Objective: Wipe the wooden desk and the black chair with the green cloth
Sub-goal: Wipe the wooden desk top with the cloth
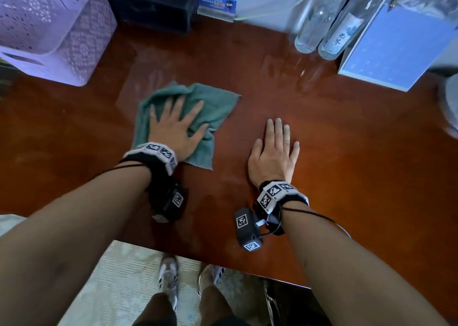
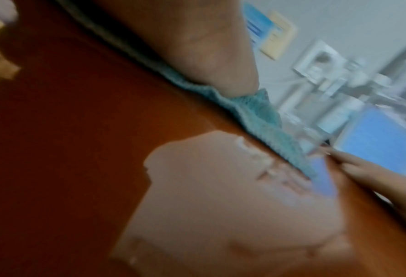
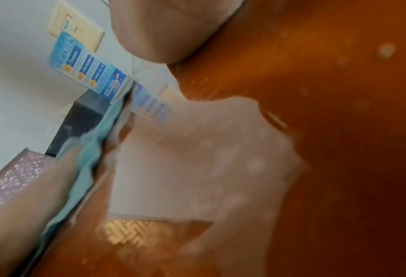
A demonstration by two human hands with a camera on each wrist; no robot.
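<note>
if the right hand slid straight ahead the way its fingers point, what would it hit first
Probably the clear glass bottles at the desk's back; bare wooden desk lies between. The right hand points slightly right, though depth is unclear.

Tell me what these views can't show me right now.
- Black chair: in no view, so its state is unknown.
- Desk under the green cloth: covered by the cloth and the left hand.
- Left wrist view: motion-blurred; cloth folds unreadable.
- Bottles: tops cut off by the head view's upper edge.
</note>
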